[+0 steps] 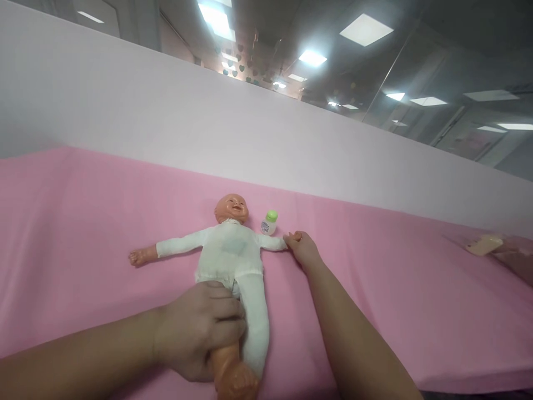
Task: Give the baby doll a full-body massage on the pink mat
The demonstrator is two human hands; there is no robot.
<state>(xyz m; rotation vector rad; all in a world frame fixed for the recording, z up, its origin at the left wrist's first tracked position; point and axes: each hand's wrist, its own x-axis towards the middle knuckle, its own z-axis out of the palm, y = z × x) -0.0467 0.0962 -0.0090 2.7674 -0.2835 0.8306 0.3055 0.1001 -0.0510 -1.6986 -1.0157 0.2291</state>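
Closest to the camera, the left hand (200, 328) wraps its fingers around the bare orange plastic leg of a baby doll in a white cloth suit (231, 261), gripping it just above the foot, which points toward the bottom edge of the view. Under everything spreads the wide pink cloth-covered table (83, 233), backed by a pale, plain partition wall (166, 111) that runs across the far side. On this surface the doll lies face up, near the middle, head toward the wall, both arms stretched straight out to the sides — its other leg, still sleeved in white, rests just beside the gripped one. Reaching in from the lower right, a bare forearm leads to the right hand (303, 248), whose fingers are curled at the doll's small orange hand and touch it; whether they pinch it fully or only rest on it cannot be told. Well apart, at the far right edge of the table, another person's hand (514, 256) lies partly in view beside a flat cream-coloured object (485, 244), too blurred to identify. Smallest of all, a little white bottle with a green cap (269, 222) stands upright just beside the doll's head, between its shoulder and the wall.
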